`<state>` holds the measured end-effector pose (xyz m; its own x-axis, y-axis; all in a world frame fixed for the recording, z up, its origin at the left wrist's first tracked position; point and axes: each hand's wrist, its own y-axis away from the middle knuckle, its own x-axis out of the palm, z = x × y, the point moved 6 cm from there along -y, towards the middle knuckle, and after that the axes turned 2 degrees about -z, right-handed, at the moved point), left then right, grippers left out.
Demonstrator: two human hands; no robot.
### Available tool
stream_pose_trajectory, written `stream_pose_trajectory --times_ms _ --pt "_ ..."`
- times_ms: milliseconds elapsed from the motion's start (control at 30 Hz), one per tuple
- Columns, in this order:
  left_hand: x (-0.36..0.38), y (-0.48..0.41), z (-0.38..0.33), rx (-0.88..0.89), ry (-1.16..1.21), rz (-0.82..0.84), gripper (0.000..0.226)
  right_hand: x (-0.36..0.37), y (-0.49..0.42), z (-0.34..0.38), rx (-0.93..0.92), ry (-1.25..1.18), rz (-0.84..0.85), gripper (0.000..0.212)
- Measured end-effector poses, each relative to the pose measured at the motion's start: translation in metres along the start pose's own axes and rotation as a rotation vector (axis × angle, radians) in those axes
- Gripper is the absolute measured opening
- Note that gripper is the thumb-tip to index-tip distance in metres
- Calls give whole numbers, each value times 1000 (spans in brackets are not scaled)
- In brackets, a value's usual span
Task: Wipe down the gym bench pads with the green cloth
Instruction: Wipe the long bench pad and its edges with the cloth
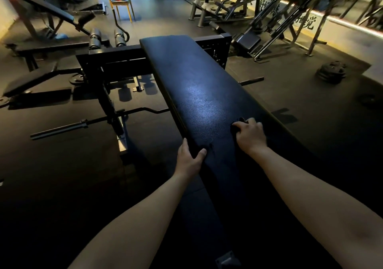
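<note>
**Flat gym bench, wipe-down under way**

Bench pad (pixel 199 94): long, black, glossy. Right hand (pixel 249 135): fingers curled over a bunched cloth (pixel 238 123), dark in this light, pressed to the pad's near right part. Left hand (pixel 189 161): clasps the pad's left edge, thumb on top. Barbell (pixel 83 123) on floor, left.

Yellow chair (pixel 120 1) — barbell (pixel 62 128), plates (pixel 331 72)

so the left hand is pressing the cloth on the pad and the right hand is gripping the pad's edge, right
Not quite: the sides are swapped. In the head view the right hand presses the dark bunched cloth on the bench pad, while the left hand grips the pad's left edge, thumb on top.
</note>
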<state>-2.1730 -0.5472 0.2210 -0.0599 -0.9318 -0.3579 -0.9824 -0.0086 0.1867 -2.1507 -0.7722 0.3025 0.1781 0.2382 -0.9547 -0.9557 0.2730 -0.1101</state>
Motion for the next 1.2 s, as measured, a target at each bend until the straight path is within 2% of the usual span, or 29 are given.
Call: stream_pose_trajectory --times_ms 100,300,433,500,567,633,867,967,1100,1200 --pt "1 1 0 8 16 -8 88 2 1 24 62 -60 9 36" --pt "-1 2 -5 -3 91 0 93 24 24 126 -273 -192 197 31" --pt "3 -1 2 -13 138 85 45 27 37 139 -400 -305 251 31" --pt "1 -2 1 28 96 46 49 32 44 127 -443 -264 206 36" --pt "3 -6 4 36 82 -14 72 32 42 108 -401 -205 142 39" --pt "3 2 -2 12 6 -12 82 25 34 83 -306 -164 71 38" --pt "1 12 -11 39 -39 -38 83 -8 14 -5 22 2 -2 45" --pt "1 15 -12 42 -67 -37 83 -9 15 -14 146 19 2 46" --pt "1 17 -10 5 -82 -35 84 -4 17 9 163 -81 39 42" --pt "-1 22 -12 -39 -49 -17 87 -4 25 46 43 -128 92 38"
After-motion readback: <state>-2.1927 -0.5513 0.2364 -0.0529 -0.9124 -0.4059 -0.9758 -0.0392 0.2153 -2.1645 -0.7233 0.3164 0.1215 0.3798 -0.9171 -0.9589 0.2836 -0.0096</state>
